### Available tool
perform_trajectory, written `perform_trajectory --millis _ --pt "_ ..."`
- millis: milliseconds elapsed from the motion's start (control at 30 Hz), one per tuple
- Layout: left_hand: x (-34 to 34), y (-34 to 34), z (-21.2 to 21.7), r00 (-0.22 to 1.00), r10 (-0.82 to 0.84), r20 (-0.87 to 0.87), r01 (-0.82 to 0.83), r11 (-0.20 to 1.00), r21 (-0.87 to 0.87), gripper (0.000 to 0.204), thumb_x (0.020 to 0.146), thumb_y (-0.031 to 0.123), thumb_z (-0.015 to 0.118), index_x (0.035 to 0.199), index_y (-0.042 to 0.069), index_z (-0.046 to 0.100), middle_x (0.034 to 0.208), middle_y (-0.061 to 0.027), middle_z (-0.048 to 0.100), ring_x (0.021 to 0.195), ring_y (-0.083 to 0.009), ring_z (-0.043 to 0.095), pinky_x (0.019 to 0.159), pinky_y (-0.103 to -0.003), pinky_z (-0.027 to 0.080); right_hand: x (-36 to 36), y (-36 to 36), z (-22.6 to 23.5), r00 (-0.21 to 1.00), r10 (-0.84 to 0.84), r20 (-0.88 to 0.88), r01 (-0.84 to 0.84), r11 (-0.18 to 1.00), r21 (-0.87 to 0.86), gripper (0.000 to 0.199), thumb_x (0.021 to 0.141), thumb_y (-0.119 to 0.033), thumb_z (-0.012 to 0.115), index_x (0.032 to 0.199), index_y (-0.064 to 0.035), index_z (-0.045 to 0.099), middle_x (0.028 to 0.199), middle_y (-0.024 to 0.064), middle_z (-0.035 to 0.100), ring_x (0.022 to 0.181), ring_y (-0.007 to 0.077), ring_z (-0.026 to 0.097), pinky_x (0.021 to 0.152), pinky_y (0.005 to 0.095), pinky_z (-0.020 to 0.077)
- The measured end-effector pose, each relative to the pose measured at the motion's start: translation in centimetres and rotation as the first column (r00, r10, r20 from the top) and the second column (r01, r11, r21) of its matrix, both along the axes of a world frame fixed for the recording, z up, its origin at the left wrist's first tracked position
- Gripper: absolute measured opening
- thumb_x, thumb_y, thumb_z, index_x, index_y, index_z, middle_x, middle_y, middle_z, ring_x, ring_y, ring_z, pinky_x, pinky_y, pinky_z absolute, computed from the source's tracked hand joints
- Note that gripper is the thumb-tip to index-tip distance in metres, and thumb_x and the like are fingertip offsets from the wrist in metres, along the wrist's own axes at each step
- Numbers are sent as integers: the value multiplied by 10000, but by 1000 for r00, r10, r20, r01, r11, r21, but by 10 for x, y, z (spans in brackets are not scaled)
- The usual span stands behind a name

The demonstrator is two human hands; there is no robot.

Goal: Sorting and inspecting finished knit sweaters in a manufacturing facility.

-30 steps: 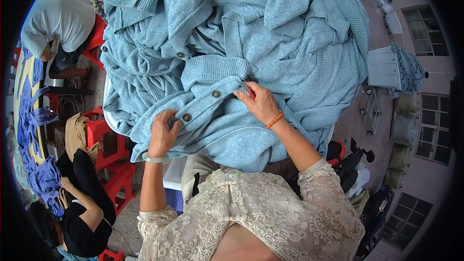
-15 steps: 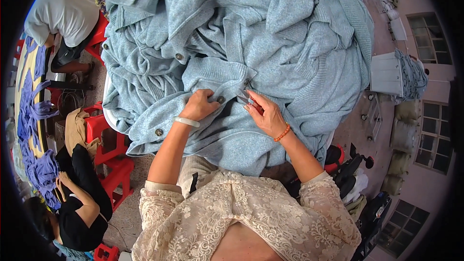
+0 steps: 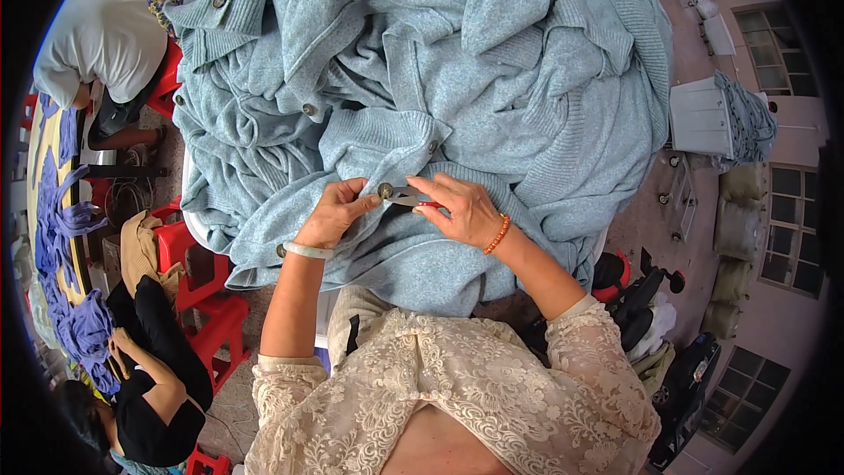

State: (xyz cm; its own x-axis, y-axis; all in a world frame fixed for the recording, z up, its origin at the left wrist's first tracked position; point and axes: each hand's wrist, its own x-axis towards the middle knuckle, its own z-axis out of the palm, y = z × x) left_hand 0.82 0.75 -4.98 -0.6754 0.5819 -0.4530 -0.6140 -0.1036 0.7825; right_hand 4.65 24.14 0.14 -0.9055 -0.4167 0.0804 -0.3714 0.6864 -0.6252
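Note:
A light blue knitted cardigan (image 3: 374,142) lies on top of a heap of similar knitwear in front of me. My left hand (image 3: 332,213) pinches its front edge beside a dark round button (image 3: 385,190). Thread snips (image 3: 407,197) with metal blades and red on the handle are in my right hand (image 3: 466,211). Their blades point left, with the tips right by that button; whether a thread lies between them is too small to tell. Another button (image 3: 432,148) shows farther up the edge, close to the ribbed hem.
The heap (image 3: 563,88) overhangs a white tub (image 3: 195,222). To the left are red stools (image 3: 220,325), two seated people and a table strewn with purple garments (image 3: 83,334). A wheeled white bin (image 3: 699,127) with knitwear stands right, beyond a parked scooter (image 3: 633,303).
The snips have moved left and down from the upper button to the one at my left hand. My left hand has shifted slightly left and down, still gripping the edge.

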Motion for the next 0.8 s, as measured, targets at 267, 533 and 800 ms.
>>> perform_trajectory --millis 267,533,800 --pt "5 3 2 997 32 -68 -31 999 16 105 843 79 633 931 21 641 836 54 613 732 -15 482 667 -181 381 -2 -4 -2 999 40 -12 -40 999 -13 468 769 -162 681 1210 -84 546 732 68 510 596 223 544 533 331 453" --pt "8 5 -4 997 33 -67 -33 999 -8 110 843 69 636 940 18 641 840 46 619 726 -18 492 663 -180 389 -1 -5 -2 999 10 -50 -11 1000 -9 418 778 -150 667 1179 -87 566 722 70 509 588 226 548 519 342 449" --pt "10 6 -1 996 84 0 -83 990 115 139 834 60 645 967 22 645 872 30 641 774 -42 530 712 -192 401 -7 -5 -2 997 -64 -38 61 994 -87 307 799 -119 646 1098 -60 603 731 84 565 590 222 569 532 323 455"
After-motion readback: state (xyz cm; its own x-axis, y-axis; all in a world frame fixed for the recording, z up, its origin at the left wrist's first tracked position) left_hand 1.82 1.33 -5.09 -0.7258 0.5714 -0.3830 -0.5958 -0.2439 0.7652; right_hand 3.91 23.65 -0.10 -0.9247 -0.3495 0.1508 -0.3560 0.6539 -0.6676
